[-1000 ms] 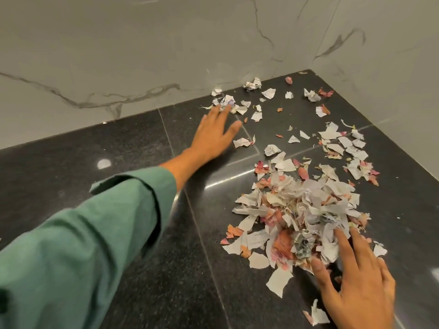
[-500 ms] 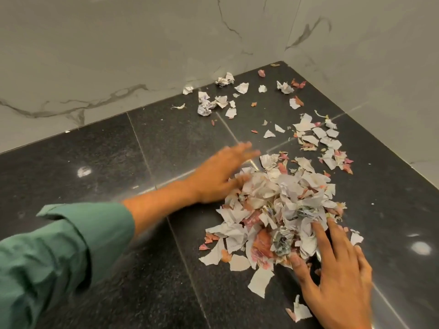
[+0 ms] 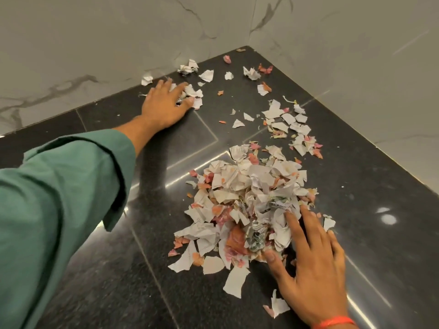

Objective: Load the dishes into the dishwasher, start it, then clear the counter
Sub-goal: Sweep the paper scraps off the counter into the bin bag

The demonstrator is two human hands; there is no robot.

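Two hands work the dark polished stone worktop (image 3: 99, 276): left hand (image 3: 164, 104) lies flat with fingers spread on loose scraps (image 3: 193, 95) near the back wall edge, likely to rake them in. Right hand (image 3: 311, 269) rests splayed, not clutching, against the near side of the main scrap pile (image 3: 247, 205), bracing it mid-worktop. Scraps are torn, crumpled white and pinkish paper, thin and light, with more stray bits (image 3: 287, 122) toward the far right corner.
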